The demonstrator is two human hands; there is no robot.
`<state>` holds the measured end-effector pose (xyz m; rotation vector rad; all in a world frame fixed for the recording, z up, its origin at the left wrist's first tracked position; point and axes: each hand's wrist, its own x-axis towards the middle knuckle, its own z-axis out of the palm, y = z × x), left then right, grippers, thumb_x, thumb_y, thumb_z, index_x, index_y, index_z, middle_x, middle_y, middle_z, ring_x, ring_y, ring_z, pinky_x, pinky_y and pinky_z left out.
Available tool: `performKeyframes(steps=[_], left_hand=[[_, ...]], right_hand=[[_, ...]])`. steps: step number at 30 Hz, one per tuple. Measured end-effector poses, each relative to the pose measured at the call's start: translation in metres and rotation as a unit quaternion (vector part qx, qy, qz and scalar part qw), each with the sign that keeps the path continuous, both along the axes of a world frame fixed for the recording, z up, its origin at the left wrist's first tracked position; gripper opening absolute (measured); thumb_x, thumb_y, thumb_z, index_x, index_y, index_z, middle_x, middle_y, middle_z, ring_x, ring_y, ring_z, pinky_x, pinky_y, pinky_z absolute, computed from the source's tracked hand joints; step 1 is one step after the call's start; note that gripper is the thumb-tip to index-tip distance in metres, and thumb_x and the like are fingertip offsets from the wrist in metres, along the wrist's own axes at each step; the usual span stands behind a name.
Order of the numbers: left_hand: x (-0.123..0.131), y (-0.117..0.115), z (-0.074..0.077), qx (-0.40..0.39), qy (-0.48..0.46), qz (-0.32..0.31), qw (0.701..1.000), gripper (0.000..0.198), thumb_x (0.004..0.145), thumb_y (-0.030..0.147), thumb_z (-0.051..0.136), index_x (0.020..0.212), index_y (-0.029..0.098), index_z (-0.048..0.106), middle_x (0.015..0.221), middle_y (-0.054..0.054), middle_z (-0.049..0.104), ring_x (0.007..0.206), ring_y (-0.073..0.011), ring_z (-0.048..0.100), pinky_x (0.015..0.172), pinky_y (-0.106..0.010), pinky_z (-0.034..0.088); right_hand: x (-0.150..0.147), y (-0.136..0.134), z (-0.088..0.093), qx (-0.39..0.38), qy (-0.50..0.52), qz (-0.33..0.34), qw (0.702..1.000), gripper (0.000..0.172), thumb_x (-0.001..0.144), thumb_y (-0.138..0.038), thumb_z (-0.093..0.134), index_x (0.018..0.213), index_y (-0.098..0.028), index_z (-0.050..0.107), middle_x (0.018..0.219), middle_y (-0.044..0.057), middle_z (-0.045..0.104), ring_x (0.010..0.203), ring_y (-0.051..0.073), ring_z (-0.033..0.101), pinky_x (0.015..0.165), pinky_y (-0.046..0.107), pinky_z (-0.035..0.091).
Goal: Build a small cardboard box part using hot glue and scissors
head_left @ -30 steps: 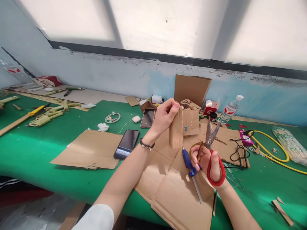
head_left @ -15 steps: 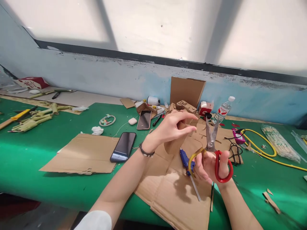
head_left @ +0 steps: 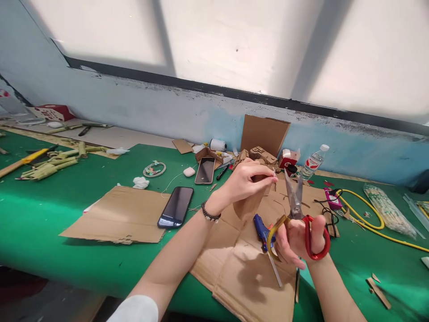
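Note:
My left hand point(head_left: 246, 181) is closed round a small piece of brown cardboard point(head_left: 250, 205), held up over the table with the fingertips pinched at its top edge. My right hand point(head_left: 296, 239) grips a pair of scissors point(head_left: 296, 210) with one red and one yellow handle loop, blades pointing up and nearly closed, just right of the cardboard piece. Below both hands lies a large flat cardboard sheet point(head_left: 241, 273) with a blue glue gun point(head_left: 263, 228) resting on it.
A green table point(head_left: 40, 214) holds another cardboard sheet point(head_left: 117, 214), two phones point(head_left: 176, 206) point(head_left: 205, 170), a water bottle point(head_left: 313, 162), a yellow cable point(head_left: 375, 214), black wires point(head_left: 330, 212), bamboo pieces point(head_left: 50, 163) and an upright cardboard box point(head_left: 264, 134) by the wall.
My left hand has turned the cardboard piece from upright to lower and tilted, fingers now pinching its top. The scissor blades have closed from wider apart. The view has shifted slightly.

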<state>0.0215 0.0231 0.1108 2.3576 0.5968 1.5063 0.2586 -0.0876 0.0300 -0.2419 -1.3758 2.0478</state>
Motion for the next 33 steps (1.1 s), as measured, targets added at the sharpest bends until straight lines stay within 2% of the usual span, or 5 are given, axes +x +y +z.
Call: performKeyframes(steps=[3,8,25,28,33], left_hand=[[0.001,0.002,-0.002,-0.001,-0.026,0.019,0.999,0.029,0.109,0.048,0.079,0.093,0.024,0.087,0.089,-0.004,0.09,0.079,-0.0186,0.075,0.09,-0.038,0.05],[0.002,-0.001,-0.001,0.003,-0.011,0.002,1.0,0.032,0.11,0.051,0.077,0.097,0.024,0.088,0.094,-0.006,0.091,0.082,-0.0199,0.078,0.092,-0.039,0.051],[0.002,-0.007,0.001,0.018,0.02,-0.008,1.0,0.037,0.111,0.058,0.074,0.113,0.024,0.09,0.09,-0.006,0.089,0.075,-0.0188,0.071,0.089,-0.037,0.052],[-0.001,-0.006,0.003,0.006,0.018,0.016,1.0,0.044,0.11,0.064,0.072,0.102,0.023,0.087,0.091,-0.007,0.088,0.081,-0.0208,0.073,0.09,-0.037,0.052],[-0.005,0.0,0.002,-0.013,-0.003,0.033,0.999,0.048,0.107,0.07,0.072,0.101,0.023,0.084,0.093,-0.007,0.086,0.075,-0.0187,0.068,0.086,-0.035,0.053]], right_hand=[[0.0,0.002,0.015,0.041,-0.017,-0.123,0.991,0.096,0.083,-0.117,0.039,0.09,-0.027,0.069,0.041,-0.006,0.043,0.031,0.014,0.031,0.042,0.032,0.033],[-0.024,0.032,0.043,0.122,-0.094,-0.438,0.886,0.049,0.095,-0.069,0.083,0.112,-0.024,0.07,0.067,-0.007,0.056,0.055,0.013,0.046,0.059,0.03,0.041],[-0.042,0.047,0.053,0.122,-0.021,-0.472,0.873,0.038,0.096,-0.057,0.083,0.091,-0.027,0.059,0.063,-0.009,0.046,0.051,0.013,0.043,0.052,0.029,0.039],[-0.005,0.052,0.044,0.142,-0.026,-0.588,0.796,0.039,0.093,-0.055,0.087,0.092,-0.027,0.06,0.065,-0.011,0.044,0.054,0.012,0.044,0.052,0.027,0.04],[0.071,0.06,0.013,0.126,-0.149,-0.807,0.558,0.053,0.096,-0.076,0.075,0.101,-0.028,0.052,0.083,-0.007,0.053,0.06,0.013,0.044,0.059,0.03,0.039]])
